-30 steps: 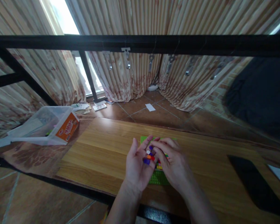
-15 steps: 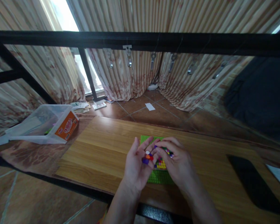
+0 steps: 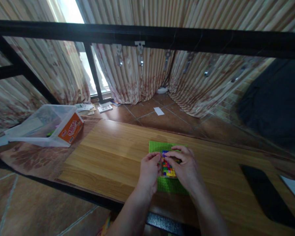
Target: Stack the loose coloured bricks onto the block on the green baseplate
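Observation:
A green studded baseplate [image 3: 173, 186] lies on the wooden board. On it sits a block of small multicoloured toy bricks [image 3: 167, 169], with yellow, red, green and purple visible. My left hand [image 3: 149, 168] is at its left edge, closed, with thumb and fingertips together. The loose toy bricks seen in that palm a moment ago are now hidden by the curled fingers. My right hand [image 3: 185, 164] rests over the right side of the build. Its thumb and forefinger pinch close to the purple bricks at the top; what is between the tips cannot be made out.
A clear plastic bin [image 3: 43, 127] with an orange label stands at the left, a few coloured pieces inside. To the right lies a flat black object [image 3: 265, 193] beside a white sheet [image 3: 293, 186]. A black metal rail [image 3: 147, 37] crosses beyond the wooden board [image 3: 108, 154].
My left hand has turned over and closed its open palm around the loose bricks, moving toward the build. My right hand stays over the bricks. The camera view has shifted slightly.

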Action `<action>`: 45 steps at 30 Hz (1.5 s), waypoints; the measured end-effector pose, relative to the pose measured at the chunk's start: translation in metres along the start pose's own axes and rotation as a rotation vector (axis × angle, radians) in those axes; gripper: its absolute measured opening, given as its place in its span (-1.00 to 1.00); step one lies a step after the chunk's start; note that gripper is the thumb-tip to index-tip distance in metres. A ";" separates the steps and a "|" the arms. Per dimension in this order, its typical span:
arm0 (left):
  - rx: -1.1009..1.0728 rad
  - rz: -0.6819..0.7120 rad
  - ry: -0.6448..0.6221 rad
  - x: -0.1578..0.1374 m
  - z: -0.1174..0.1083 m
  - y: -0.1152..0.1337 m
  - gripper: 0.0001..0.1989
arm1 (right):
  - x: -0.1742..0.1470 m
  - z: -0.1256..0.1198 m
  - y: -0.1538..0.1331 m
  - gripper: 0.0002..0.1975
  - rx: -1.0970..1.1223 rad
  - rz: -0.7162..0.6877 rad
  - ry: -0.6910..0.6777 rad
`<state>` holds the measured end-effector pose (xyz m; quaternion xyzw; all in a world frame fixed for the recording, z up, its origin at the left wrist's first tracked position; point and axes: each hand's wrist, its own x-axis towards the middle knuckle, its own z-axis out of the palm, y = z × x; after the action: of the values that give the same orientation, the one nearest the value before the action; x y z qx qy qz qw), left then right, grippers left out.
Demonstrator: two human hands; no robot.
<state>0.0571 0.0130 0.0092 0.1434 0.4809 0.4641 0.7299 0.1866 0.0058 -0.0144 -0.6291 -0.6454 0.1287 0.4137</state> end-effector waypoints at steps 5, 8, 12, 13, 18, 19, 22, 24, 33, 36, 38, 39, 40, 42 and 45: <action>0.016 -0.015 -0.004 0.000 0.002 -0.002 -0.98 | 0.001 0.005 0.003 -0.93 0.022 0.022 0.004; 0.024 -0.021 -0.005 0.002 0.002 -0.002 -0.97 | 0.002 0.007 0.005 -0.93 0.049 0.054 0.011; 0.020 -0.025 -0.010 0.004 0.003 -0.003 -0.95 | 0.004 0.008 0.007 -0.93 0.089 0.079 0.013; 0.018 -0.028 -0.010 0.004 0.003 -0.003 -0.95 | 0.004 0.008 0.007 -0.93 0.097 0.083 0.011; 0.004 -0.013 -0.020 0.005 0.001 -0.006 -0.90 | 0.005 0.006 0.005 -0.90 0.129 0.111 -0.011; 0.006 -0.006 -0.026 0.005 0.001 -0.006 -0.88 | 0.005 0.006 0.004 -0.90 0.137 0.115 -0.016; 0.014 0.010 -0.042 0.007 0.000 -0.007 -0.84 | 0.006 0.006 0.004 -0.90 0.163 0.128 -0.027; 0.017 0.015 -0.047 0.009 -0.001 -0.008 -0.83 | 0.006 0.006 0.005 -0.90 0.184 0.140 -0.040; 0.065 0.048 -0.020 0.012 -0.001 -0.010 -0.83 | 0.007 0.008 0.004 -0.91 0.253 0.156 -0.048; 0.079 0.075 -0.010 0.013 -0.001 -0.011 -0.80 | 0.008 0.009 0.004 -0.91 0.260 0.163 -0.046; 0.084 0.091 0.003 0.014 -0.001 -0.012 -0.76 | 0.008 0.009 0.004 -0.91 0.253 0.173 -0.052; 0.084 0.095 0.010 0.014 -0.001 -0.013 -0.74 | 0.008 0.009 0.004 -0.91 0.250 0.177 -0.058; 0.081 0.096 0.014 0.014 -0.001 -0.014 -0.73 | 0.008 0.009 0.004 -0.92 0.248 0.177 -0.063; 0.065 0.085 0.014 0.013 -0.001 -0.014 -0.72 | 0.008 0.009 0.004 -0.91 0.250 0.172 -0.065; -0.017 0.056 -0.014 0.010 -0.005 -0.007 -0.74 | 0.008 0.007 0.005 -0.90 0.269 0.158 -0.051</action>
<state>0.0578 0.0163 -0.0034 0.1541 0.4676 0.4874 0.7211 0.1860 0.0166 -0.0192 -0.6133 -0.5813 0.2619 0.4662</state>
